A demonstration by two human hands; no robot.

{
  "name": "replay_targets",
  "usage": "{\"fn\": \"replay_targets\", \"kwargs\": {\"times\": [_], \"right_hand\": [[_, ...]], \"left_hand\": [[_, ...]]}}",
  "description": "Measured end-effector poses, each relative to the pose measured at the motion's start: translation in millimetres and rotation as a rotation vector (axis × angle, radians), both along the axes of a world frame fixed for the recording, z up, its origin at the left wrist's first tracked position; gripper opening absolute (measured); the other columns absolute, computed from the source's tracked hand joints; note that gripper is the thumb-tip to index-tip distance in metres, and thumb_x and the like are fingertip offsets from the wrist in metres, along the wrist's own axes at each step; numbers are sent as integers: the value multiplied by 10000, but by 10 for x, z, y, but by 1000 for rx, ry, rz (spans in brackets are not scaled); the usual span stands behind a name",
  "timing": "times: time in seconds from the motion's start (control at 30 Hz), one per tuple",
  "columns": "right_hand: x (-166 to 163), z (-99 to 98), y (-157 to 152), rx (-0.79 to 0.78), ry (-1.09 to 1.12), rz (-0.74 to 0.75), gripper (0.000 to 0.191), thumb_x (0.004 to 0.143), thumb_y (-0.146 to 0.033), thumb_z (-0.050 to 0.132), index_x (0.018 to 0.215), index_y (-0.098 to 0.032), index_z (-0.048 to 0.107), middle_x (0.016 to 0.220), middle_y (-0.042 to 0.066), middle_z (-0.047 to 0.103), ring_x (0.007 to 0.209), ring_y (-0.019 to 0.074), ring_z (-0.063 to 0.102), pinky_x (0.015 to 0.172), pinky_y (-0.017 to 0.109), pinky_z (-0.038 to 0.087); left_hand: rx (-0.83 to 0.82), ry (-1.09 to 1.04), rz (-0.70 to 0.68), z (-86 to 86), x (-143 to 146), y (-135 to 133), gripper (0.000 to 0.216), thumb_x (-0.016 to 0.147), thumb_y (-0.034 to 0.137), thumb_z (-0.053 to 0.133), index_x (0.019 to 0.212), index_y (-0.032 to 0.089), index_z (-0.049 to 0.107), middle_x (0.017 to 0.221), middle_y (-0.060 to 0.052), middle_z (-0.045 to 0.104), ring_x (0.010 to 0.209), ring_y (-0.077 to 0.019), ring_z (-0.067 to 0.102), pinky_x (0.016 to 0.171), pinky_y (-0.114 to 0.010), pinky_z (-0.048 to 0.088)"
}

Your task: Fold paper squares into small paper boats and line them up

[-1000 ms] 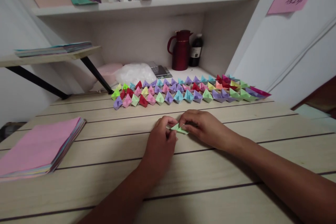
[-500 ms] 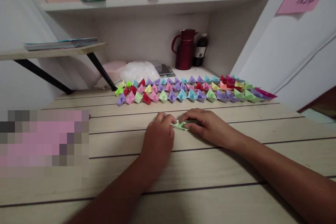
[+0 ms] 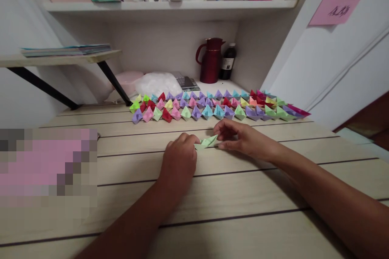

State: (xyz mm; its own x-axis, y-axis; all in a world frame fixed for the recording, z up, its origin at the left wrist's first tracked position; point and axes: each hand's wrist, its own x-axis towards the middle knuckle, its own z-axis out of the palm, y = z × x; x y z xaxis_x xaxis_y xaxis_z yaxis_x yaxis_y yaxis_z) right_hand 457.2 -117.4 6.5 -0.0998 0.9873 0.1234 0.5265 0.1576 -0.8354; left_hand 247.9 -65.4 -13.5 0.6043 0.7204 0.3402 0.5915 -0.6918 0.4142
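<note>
A light green paper boat (image 3: 207, 142) lies between my hands over the wooden tabletop (image 3: 243, 194). My left hand (image 3: 181, 153) is closed on the boat's left tip, its fingers curled. At the other end, the thumb and fingers of my right hand (image 3: 234, 136) pinch the right tip. Beyond my hands stand rows of folded paper boats (image 3: 207, 112) in purple, pink, green, blue, red and yellow.
Behind the boats are a dark red thermos jug (image 3: 211, 61), a dark bottle (image 3: 227, 62) and a white plastic bag (image 3: 158, 84). A small raised shelf (image 3: 112, 54) on black legs stands left. A blurred pink patch (image 3: 45, 162) covers the left side.
My right hand has shifted outward to the boat's right tip, and more of the green boat shows, with its sides raised. The view has tilted slightly.
</note>
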Motion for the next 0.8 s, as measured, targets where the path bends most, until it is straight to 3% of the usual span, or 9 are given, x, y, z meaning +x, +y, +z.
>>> {"fn": "replay_targets", "kwargs": {"times": [0.23, 0.37, 0.5, 0.8], "right_hand": [[-29, -53, 10, 43, -99, -26, 96, 774, -243, 621, 853, -200, 585, 767, -16, 574, 685, 134, 512, 647, 275, 419], [-14, -61, 24, 40, -82, 5, 136, 767, -319, 664, 786, -194, 614, 803, 2, 603, 709, 145, 529, 656, 278, 423], [-15, -43, 35, 29, -20, -26, 209, 820, -406, 609, 816, -199, 638, 892, 29, 648, 807, 177, 573, 734, 309, 447], [-32, -90, 41, 132, -110, 15, 195, 771, -305, 669, 946, -218, 665, 1018, 47, 651, 904, 195, 606, 792, 326, 474]], "left_hand": [[22, 16, -95, -11, 9, -18, 357, 830, 38, 421, 1063, 233, 608, 1047, -27, 630, 964, -188, 583, 816, -330, 389], [49, 32, -98, -6, 4, -29, 339, 842, 49, 436, 1053, 246, 613, 1043, -16, 632, 969, -179, 584, 818, -320, 397], [71, 67, -111, 8, -3, -47, 324, 857, 63, 441, 1056, 249, 617, 1012, -9, 640, 956, -178, 588, 823, -318, 402], [41, 61, -123, 10, 9, -58, 341, 845, 44, 444, 1046, 245, 633, 996, -11, 652, 951, -181, 592, 821, -328, 392]]}}
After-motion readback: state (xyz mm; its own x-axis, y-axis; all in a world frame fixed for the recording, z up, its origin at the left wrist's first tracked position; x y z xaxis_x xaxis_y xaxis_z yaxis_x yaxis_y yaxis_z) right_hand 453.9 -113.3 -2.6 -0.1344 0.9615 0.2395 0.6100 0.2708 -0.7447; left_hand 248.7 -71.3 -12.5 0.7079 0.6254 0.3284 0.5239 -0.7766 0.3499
